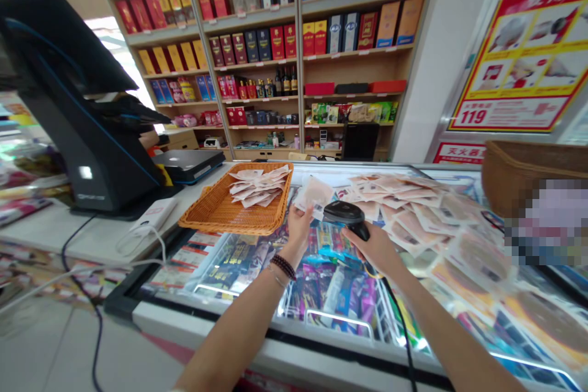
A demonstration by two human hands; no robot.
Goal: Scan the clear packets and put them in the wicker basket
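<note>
My left hand (301, 226), with a beaded bracelet at the wrist, pinches a flat, pale sealed packet (316, 191) by its lower edge above the freezer's glass top. In my right hand (374, 248) is a black corded barcode scanner (343, 213), its head pointed left at the packet and close to it. An orange wicker basket (209, 214) with a small heap of similar packets (260, 187) lies left of my left hand. To the right of the scanner, many more packets (413, 220) are spread over the glass in an overlapping pile.
Below the glass, the chest freezer (193, 331) holds wire baskets of colourful wrapped goods. A black checkout terminal (92, 153), a scale (190, 162) and a white device with cables (154, 214) occupy the left counter. A brown basket (528, 177) stands right; shelves (298, 55) of boxes line the back.
</note>
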